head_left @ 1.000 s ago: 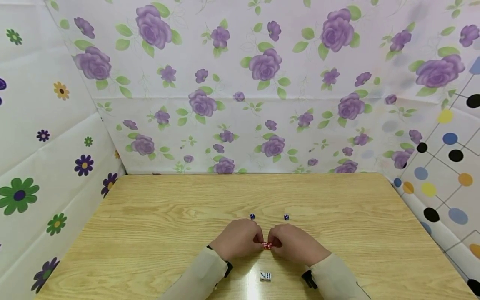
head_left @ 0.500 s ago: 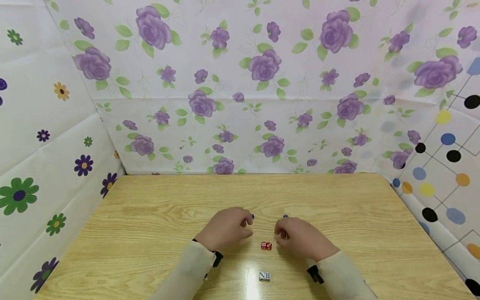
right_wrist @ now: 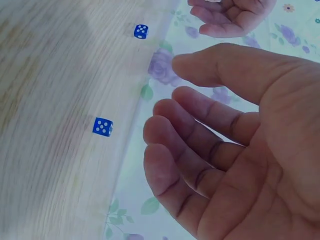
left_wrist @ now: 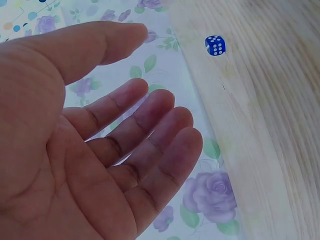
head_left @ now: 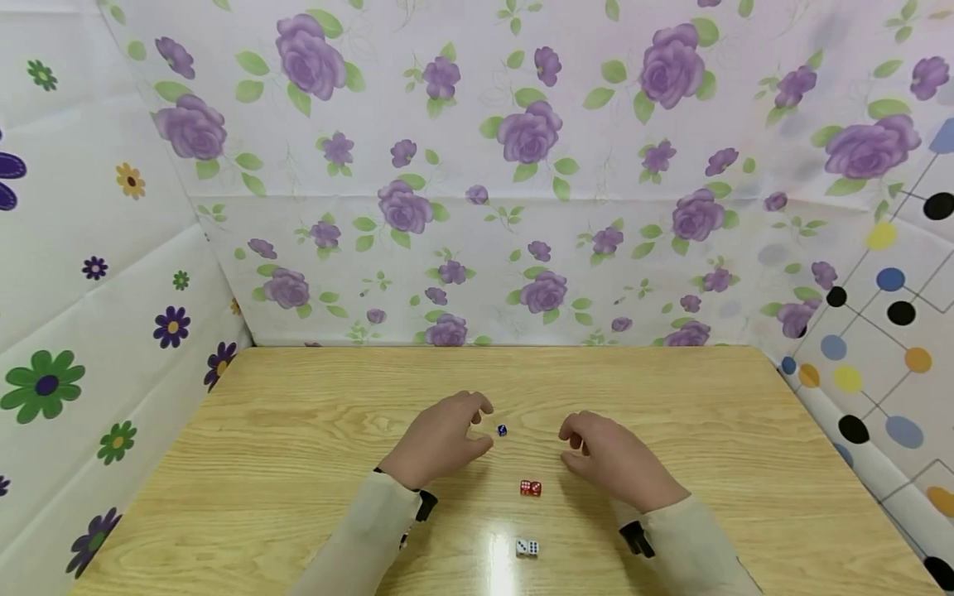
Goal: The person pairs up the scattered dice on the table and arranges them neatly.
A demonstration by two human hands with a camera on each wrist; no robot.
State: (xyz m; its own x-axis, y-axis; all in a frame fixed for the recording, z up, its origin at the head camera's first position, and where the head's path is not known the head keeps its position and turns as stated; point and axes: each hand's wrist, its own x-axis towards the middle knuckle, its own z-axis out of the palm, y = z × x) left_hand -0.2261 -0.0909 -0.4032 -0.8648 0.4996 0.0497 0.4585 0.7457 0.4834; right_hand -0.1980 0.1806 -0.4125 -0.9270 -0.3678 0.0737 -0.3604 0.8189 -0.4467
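My left hand hovers just left of a blue die, thumb and fingers spread apart with nothing between them. In the left wrist view a blue die lies beyond the fingertips. My right hand is held over the table to the right, fingers loosely bent and empty. It hides the second blue die in the head view. The right wrist view shows one blue die near the fingers and another farther off. Two red dice sit side by side between the forearms.
Two white dice stand side by side closer to the front of the wooden table. A flowered cloth hangs behind the table, with patterned cloths at left and right.
Both hands have let go of the red dice, which stay together on the table. The hands have moved apart and forward towards the blue dice, and their fingers have opened.
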